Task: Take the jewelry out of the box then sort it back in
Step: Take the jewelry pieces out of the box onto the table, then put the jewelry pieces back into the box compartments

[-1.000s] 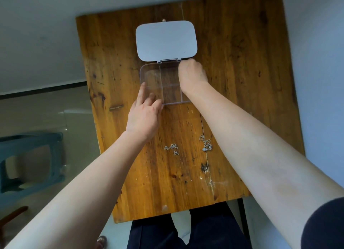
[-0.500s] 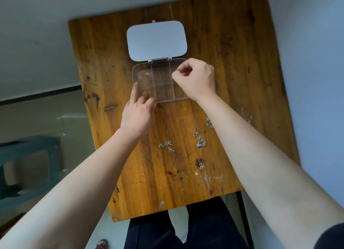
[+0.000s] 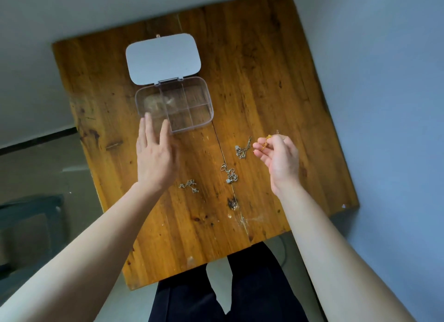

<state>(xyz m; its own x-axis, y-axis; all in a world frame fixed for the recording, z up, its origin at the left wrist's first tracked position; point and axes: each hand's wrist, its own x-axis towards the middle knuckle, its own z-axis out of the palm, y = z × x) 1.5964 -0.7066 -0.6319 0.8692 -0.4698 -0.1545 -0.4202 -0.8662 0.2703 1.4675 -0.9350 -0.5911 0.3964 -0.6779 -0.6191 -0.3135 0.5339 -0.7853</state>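
A clear plastic box [image 3: 208,100] with several compartments lies on the wooden table [image 3: 264,69], its white lid [image 3: 163,58] folded open behind it. My left hand [image 3: 155,157] hovers flat at the box's near left corner, fingers apart, holding nothing. My right hand [image 3: 278,157] is to the right of the box, pinching a small gold piece of jewelry [image 3: 266,142] at its fingertips. On the table lie three silver pieces: one [image 3: 243,149] just left of my right hand, one [image 3: 230,175] below it, one [image 3: 188,185] near my left wrist.
The table's near edge [image 3: 192,276] is above my dark trousers [image 3: 228,293]. A dark blue stool [image 3: 31,223] stands on the floor at the left. Pale walls run behind and right of the table.
My right hand has left the box and moved right and nearer with the gold piece in its fingers. My left hand has lifted off the box's front edge and opened.
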